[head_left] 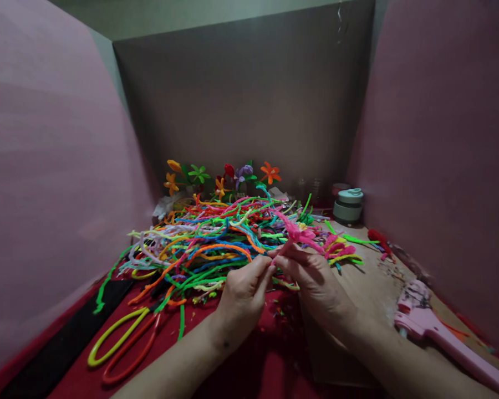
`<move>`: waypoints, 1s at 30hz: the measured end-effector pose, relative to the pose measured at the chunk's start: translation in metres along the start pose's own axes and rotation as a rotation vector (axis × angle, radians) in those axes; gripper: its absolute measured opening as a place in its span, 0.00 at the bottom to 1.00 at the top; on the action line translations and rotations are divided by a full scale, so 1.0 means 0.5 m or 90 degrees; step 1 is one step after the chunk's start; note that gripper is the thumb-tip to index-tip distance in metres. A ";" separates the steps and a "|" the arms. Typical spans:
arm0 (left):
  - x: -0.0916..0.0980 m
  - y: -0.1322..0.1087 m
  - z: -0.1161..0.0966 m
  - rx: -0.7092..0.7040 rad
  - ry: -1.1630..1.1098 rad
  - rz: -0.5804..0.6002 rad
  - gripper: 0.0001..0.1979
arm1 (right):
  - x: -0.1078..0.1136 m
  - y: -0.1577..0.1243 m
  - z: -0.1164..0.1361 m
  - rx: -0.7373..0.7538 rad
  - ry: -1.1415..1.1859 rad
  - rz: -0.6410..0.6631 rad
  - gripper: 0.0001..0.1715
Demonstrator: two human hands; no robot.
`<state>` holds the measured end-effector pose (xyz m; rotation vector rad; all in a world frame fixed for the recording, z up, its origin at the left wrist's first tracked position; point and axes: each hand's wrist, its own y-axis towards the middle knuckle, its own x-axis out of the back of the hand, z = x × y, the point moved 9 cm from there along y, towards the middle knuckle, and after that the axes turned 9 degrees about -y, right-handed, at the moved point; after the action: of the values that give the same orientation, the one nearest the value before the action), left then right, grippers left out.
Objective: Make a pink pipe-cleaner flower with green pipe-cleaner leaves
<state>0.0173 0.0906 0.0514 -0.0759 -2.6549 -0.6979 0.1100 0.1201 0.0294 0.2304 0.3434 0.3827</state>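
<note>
A bright pink pipe-cleaner flower with a small yellow centre is held up by its stem, in front of the pile. My left hand pinches the lower end of the pink stem between thumb and fingertips. Just beside it, my right hand has its fingers closed on the stem, right below the petals. The fingertips of both hands nearly touch. Behind them spreads a large heap of loose pipe cleaners in many colours. Loose pink and yellow pieces lie to the right of the flower.
Finished pipe-cleaner flowers stand at the back. A mint-green lidded container is at back right. A pink glue gun rests on cardboard. Yellow and red looped handles, scissors-like, lie front left. Pink walls flank both sides.
</note>
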 end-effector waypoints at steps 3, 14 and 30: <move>-0.004 0.002 0.017 0.098 -0.119 0.011 0.12 | -0.005 0.001 -0.005 -0.011 -0.001 0.014 0.09; -0.082 -0.025 0.028 0.380 -0.773 0.193 0.05 | -0.007 -0.001 0.009 -0.001 0.009 0.043 0.07; -0.009 0.000 -0.004 -0.005 0.005 0.029 0.10 | 0.021 -0.003 0.006 0.006 -0.126 -0.070 0.08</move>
<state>0.0222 0.0900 0.0512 -0.1350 -2.6347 -0.6925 0.1206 0.1227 0.0287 0.2549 0.1625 0.2474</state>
